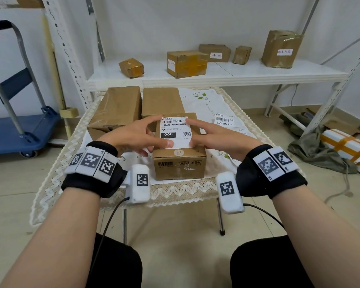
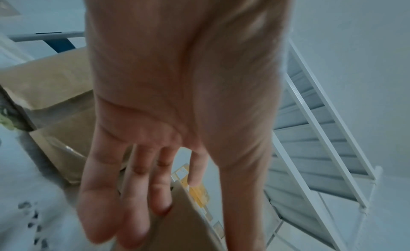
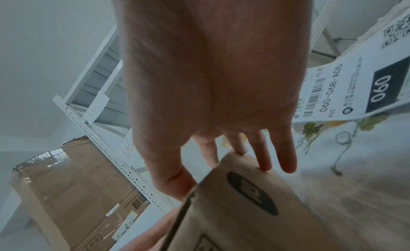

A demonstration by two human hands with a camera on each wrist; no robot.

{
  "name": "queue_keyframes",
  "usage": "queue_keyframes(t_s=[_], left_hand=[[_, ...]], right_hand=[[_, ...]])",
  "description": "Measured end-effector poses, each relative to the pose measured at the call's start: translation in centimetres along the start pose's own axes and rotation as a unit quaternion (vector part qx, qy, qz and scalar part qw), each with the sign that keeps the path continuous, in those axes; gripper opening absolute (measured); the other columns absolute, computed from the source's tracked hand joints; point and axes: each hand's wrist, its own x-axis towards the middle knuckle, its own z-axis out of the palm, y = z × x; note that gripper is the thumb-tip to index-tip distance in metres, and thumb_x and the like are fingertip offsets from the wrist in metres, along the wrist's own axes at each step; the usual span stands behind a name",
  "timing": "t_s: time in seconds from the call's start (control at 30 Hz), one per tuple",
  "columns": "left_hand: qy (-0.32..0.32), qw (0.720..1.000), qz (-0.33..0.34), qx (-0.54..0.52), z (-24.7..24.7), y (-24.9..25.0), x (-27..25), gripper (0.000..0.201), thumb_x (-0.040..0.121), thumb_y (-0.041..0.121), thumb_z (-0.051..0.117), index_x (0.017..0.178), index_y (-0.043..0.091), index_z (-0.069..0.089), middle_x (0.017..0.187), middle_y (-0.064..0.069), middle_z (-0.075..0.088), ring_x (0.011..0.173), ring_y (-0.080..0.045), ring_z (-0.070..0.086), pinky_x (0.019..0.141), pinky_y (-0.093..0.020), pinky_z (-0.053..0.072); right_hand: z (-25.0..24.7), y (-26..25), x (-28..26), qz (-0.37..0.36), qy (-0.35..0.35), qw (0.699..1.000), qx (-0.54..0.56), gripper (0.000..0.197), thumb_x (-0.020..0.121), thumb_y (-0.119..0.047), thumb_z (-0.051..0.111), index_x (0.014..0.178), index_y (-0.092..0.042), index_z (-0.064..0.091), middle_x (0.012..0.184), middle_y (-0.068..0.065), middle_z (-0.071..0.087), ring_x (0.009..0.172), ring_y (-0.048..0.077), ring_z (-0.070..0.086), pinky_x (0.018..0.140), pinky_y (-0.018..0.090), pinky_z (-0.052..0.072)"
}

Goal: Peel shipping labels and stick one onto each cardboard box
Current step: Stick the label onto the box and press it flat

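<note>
A small cardboard box (image 1: 179, 165) stands at the table's front middle with a white shipping label (image 1: 176, 132) lying on its top. My left hand (image 1: 152, 133) has spread, straight fingers; its index fingertip touches the label's far left corner and its thumb presses the near left edge. My right hand (image 1: 195, 133) mirrors it, index fingertip on the far right corner and thumb at the near right edge. In the wrist views straight fingers (image 2: 137, 193) (image 3: 261, 153) reach over the box (image 3: 244, 211). Two bare boxes (image 1: 116, 109) (image 1: 161, 102) stand behind.
A strip of more labels (image 1: 223, 120) (image 3: 355, 82) lies on the embroidered tablecloth (image 1: 206, 100) to the right. A white shelf (image 1: 216, 77) behind holds several labelled boxes. A blue trolley (image 1: 19, 132) stands at left; wrapped parcels and cloth (image 1: 330, 146) lie on the floor at right.
</note>
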Motion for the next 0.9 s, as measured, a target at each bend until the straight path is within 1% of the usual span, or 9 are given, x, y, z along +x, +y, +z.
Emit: queue_keyframes(t_s=[0.2,0.33,0.4,0.5,0.6,0.67,0.73,0.8,0.9], left_hand=[[-0.02,0.999,-0.008,-0.047,-0.6,-0.3,-0.1,0.106,0.075,0.019,0.084,0.16,0.033,0.023,0.101,-0.009,0.066,0.092,-0.024,0.072,0.082,-0.043,0.063],[-0.024,0.998,-0.029,-0.04,-0.2,-0.6,0.1,0.102,0.075,0.046,0.08,0.159,0.022,0.027,0.114,-0.003,0.072,0.094,-0.02,0.076,0.077,-0.037,0.064],[-0.043,0.998,-0.03,-0.03,0.2,-0.5,0.1,0.093,0.071,0.063,0.07,0.148,0.016,0.048,0.115,-0.001,0.075,0.091,-0.015,0.077,0.073,-0.028,0.063],[-0.05,0.998,-0.02,-0.04,0.6,0.0,0.1,0.075,0.079,0.07,0.056,0.131,0.017,0.061,0.112,0.002,0.075,0.077,-0.005,0.075,0.067,-0.02,0.057],[-0.017,0.993,-0.002,-0.119,0.3,-0.1,0.3,0.063,0.09,0.066,0.053,0.129,0.016,0.059,0.107,0.003,0.074,0.067,-0.006,0.072,0.073,-0.027,0.056],[0.011,0.982,0.005,-0.191,-0.1,-0.2,0.6,0.067,0.093,0.065,0.053,0.135,0.013,0.055,0.09,0.004,0.076,0.062,-0.007,0.07,0.081,-0.036,0.056],[0.048,0.965,0.013,-0.257,-0.2,0.0,0.5,0.056,0.096,0.058,0.054,0.129,0.013,0.052,0.084,0.002,0.077,0.058,-0.007,0.066,0.078,-0.034,0.053],[0.071,0.951,0.013,-0.302,-0.2,0.3,0.4,0.041,0.096,0.051,0.061,0.119,0.019,0.051,0.1,-0.007,0.079,0.077,-0.017,0.07,0.083,-0.038,0.053],[0.071,0.944,0.021,-0.321,-0.1,0.5,0.3,0.05,0.089,0.045,0.072,0.128,0.018,0.055,0.111,-0.01,0.077,0.101,-0.03,0.07,0.094,-0.046,0.054]], right_hand=[[0.3,0.0,-0.2,-0.008,-0.003,0.999,0.034,0.068,0.089,-0.034,0.065,0.146,-0.057,0.034,0.14,-0.019,0.055,0.128,0.018,0.055,0.109,0.047,0.047],[0.2,0.4,0.2,0.024,0.024,0.996,0.078,0.065,0.095,-0.041,0.065,0.148,-0.046,0.029,0.119,-0.005,0.069,0.112,0.021,0.067,0.102,0.042,0.053],[0.2,0.5,0.1,0.036,0.039,0.993,0.105,0.068,0.099,-0.04,0.06,0.155,-0.04,0.022,0.116,-0.007,0.068,0.106,0.02,0.069,0.085,0.032,0.057],[0.3,0.3,0.1,0.039,0.049,0.99,0.125,0.055,0.101,-0.039,0.057,0.15,-0.036,0.033,0.114,-0.005,0.07,0.089,0.017,0.069,0.068,0.025,0.054],[0.1,0.2,0.0,0.03,0.067,0.985,0.153,0.043,0.103,-0.033,0.057,0.142,-0.038,0.039,0.111,-0.005,0.073,0.082,0.012,0.07,0.063,0.024,0.054],[0.0,0.0,-0.3,0.015,0.08,0.981,0.176,0.038,0.104,-0.03,0.055,0.135,-0.042,0.038,0.106,-0.008,0.073,0.078,0.008,0.07,0.059,0.02,0.055],[-0.2,-0.1,-0.5,0.0,0.088,0.978,0.19,0.04,0.104,-0.026,0.054,0.135,-0.043,0.036,0.103,-0.009,0.073,0.074,0.005,0.069,0.059,0.019,0.055],[-0.1,-0.2,-0.8,-0.021,0.089,0.978,0.189,0.05,0.102,-0.02,0.054,0.143,-0.041,0.035,0.109,-0.005,0.072,0.083,0.008,0.069,0.063,0.02,0.055],[0.4,-0.4,-1.0,-0.05,0.106,0.977,0.176,0.066,0.101,-0.019,0.054,0.155,-0.04,0.024,0.114,-0.009,0.068,0.106,0.014,0.067,0.082,0.031,0.057]])
